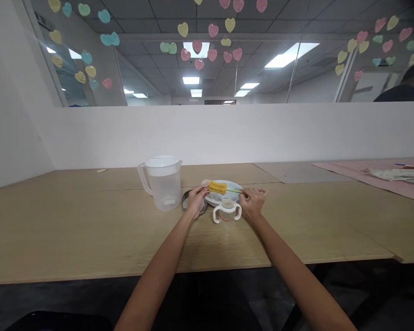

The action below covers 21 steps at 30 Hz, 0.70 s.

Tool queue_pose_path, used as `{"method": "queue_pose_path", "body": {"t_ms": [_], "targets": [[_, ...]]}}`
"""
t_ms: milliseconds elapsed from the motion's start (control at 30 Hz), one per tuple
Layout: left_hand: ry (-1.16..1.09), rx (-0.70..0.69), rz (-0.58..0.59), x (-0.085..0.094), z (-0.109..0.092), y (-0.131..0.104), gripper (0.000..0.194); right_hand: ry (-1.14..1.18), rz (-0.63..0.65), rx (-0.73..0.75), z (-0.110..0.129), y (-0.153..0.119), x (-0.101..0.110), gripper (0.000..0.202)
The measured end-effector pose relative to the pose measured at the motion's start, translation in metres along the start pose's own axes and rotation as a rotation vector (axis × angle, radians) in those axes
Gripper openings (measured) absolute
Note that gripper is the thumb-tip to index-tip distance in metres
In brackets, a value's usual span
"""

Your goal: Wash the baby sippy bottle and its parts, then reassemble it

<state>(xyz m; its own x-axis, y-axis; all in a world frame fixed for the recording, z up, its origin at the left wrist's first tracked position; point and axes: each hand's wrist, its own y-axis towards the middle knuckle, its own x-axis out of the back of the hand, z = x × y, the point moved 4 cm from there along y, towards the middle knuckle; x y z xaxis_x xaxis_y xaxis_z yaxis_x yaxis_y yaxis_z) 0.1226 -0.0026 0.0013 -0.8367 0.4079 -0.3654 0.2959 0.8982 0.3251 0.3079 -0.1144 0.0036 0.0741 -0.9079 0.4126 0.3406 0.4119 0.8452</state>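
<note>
Holding brush and round part, hands near cup, red lettering unclear

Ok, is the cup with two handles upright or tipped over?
Upright: the cup stands on the table, mouth facing up, a handle out to each side.

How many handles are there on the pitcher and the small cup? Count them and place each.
3. The pitcher has one handle, on its left side. The small cup has two white handles, one on either side. The hands hide none of them.
</note>
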Motion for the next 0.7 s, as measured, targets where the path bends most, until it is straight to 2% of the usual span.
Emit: {"method": "queue_pose_path", "body": {"t_ms": [167,367,533,700], "targets": [[-0.036,0.020,0.048,-0.001,-0.001,0.000,0.029,-0.048,0.028,0.006,-0.001,-0.001,-0.001,0.019],[-0.073,0.023,0.061,-0.003,-0.008,-0.002,0.028,-0.120,0.136,0.025,-0.004,-0.001,-0.008,0.019],[-0.125,0.036,0.124,-0.005,-0.011,-0.002,0.023,-0.135,0.125,0.055,-0.005,0.000,-0.009,0.021],[-0.312,0.051,0.154,-0.001,-0.020,0.002,0.021,-0.185,0.129,0.026,-0.008,0.000,-0.011,0.020]]}}
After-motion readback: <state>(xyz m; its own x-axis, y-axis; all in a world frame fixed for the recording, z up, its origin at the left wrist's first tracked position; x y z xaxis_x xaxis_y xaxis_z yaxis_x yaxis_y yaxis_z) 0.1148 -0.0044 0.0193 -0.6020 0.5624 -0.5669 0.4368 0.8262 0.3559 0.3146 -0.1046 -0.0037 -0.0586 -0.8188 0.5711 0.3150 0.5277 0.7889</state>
